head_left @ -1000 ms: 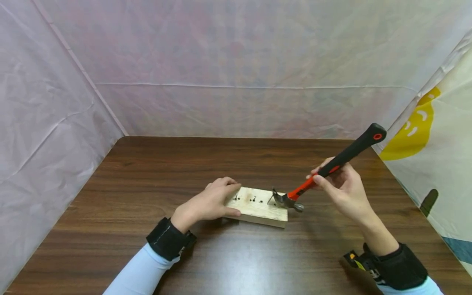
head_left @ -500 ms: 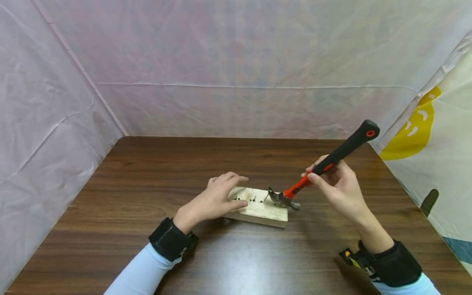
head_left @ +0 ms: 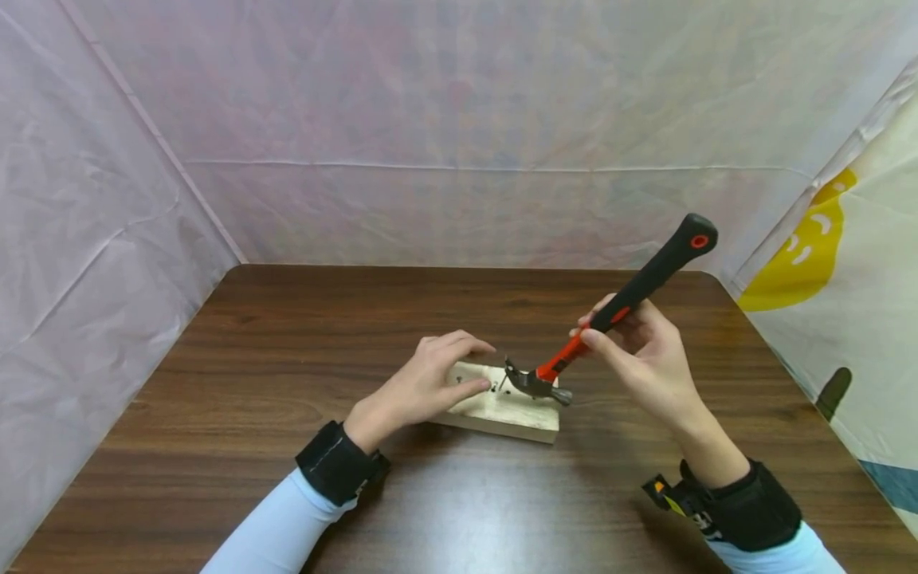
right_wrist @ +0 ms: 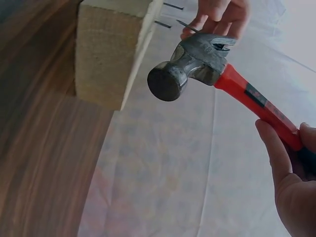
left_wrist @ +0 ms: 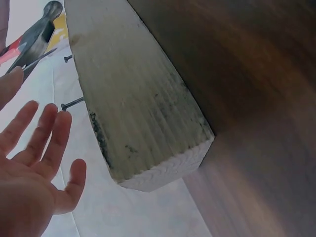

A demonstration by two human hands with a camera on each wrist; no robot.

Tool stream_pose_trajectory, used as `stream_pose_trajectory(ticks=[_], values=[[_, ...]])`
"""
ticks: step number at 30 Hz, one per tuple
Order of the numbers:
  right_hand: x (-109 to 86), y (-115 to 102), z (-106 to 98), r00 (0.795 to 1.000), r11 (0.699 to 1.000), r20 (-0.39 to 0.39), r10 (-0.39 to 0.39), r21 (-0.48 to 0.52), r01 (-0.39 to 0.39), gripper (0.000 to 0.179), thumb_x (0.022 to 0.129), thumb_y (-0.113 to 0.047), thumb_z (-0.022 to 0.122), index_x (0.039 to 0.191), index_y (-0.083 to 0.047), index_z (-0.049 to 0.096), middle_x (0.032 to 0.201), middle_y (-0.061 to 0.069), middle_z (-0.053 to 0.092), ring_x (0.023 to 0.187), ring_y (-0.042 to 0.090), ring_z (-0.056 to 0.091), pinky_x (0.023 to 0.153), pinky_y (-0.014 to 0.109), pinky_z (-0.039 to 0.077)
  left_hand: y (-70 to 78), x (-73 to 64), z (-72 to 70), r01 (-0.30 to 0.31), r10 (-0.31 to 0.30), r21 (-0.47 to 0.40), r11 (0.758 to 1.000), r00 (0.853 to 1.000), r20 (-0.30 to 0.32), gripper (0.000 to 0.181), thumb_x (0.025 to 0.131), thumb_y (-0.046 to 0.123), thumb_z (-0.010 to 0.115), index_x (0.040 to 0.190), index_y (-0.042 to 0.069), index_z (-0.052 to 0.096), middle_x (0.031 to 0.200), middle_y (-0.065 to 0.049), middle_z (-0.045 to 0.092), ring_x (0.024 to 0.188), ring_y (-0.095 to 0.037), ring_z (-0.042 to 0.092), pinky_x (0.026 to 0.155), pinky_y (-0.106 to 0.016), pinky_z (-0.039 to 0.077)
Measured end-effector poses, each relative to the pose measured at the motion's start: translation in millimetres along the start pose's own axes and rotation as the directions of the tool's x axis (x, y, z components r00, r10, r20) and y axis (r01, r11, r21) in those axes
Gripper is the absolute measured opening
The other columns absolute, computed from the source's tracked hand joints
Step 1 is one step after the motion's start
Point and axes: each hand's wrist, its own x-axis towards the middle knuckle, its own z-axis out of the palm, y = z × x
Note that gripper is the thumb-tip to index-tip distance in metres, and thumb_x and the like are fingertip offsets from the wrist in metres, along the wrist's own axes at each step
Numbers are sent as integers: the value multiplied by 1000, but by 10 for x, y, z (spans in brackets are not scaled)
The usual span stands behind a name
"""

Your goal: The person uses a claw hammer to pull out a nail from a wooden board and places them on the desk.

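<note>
My right hand (head_left: 649,363) grips a claw hammer (right_wrist: 197,64) by its red and black handle, with the grip end pointing up. The steel head hangs over a pale wooden block (head_left: 502,414) on the table. A loose nail (right_wrist: 187,25) is caught in the hammer's claw, its point sticking out. Two nails stand part-way out of the block's top; the left wrist view shows one nail (left_wrist: 74,103) close to my fingertips. Over the block's left end my left hand (head_left: 423,383) is spread with loose fingers, its thumb near the claw.
The dark brown wooden table (head_left: 287,343) reaches back to a pale fabric wall (head_left: 459,215). On the right hangs a cloth (head_left: 861,335) with a yellow print. Each wrist wears a black band (head_left: 340,470).
The hammer has moved left along the block, carrying the nail in its claw. My left hand has loosened from the block's end, and its fingers have shifted right and spread.
</note>
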Motion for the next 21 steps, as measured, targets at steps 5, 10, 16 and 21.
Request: stream_pose_trajectory(ticks=[5, 10, 16, 21], values=[[33, -45, 45, 1000, 999, -2, -30, 31, 30, 30, 89, 23, 63, 117, 16, 52, 104, 24, 65, 95, 31, 72, 76, 38, 60, -8, 17, 5, -72, 72, -9, 997, 997, -38, 34, 91, 15, 80, 121, 3, 68, 115, -8, 72, 109, -20, 67, 95, -47, 47], [51, -78, 87, 998, 997, 2, -61, 50, 61, 30, 90, 23, 63, 117, 18, 52, 104, 29, 64, 94, 31, 72, 76, 38, 60, -3, 13, 16, -66, 63, -48, 997, 997, -53, 31, 93, 13, 78, 121, 4, 68, 114, -5, 71, 106, -16, 67, 94, -40, 52], [67, -122, 131, 997, 996, -12, -75, 55, 75, 29, 90, 23, 63, 116, 18, 52, 104, 26, 65, 94, 31, 72, 75, 36, 60, 11, -9, 37, -77, 69, -114, 990, 995, -68, 33, 94, 9, 76, 124, 1, 65, 110, -4, 69, 99, -13, 65, 87, -30, 55], [74, -142, 171, 994, 990, -20, -106, 87, 107, 30, 88, 27, 61, 116, 20, 52, 104, 25, 66, 94, 31, 73, 76, 36, 60, 18, -10, 50, -99, 87, -120, 988, 991, -101, 32, 92, 7, 78, 121, 0, 66, 103, -4, 71, 94, -12, 66, 83, -35, 58]])
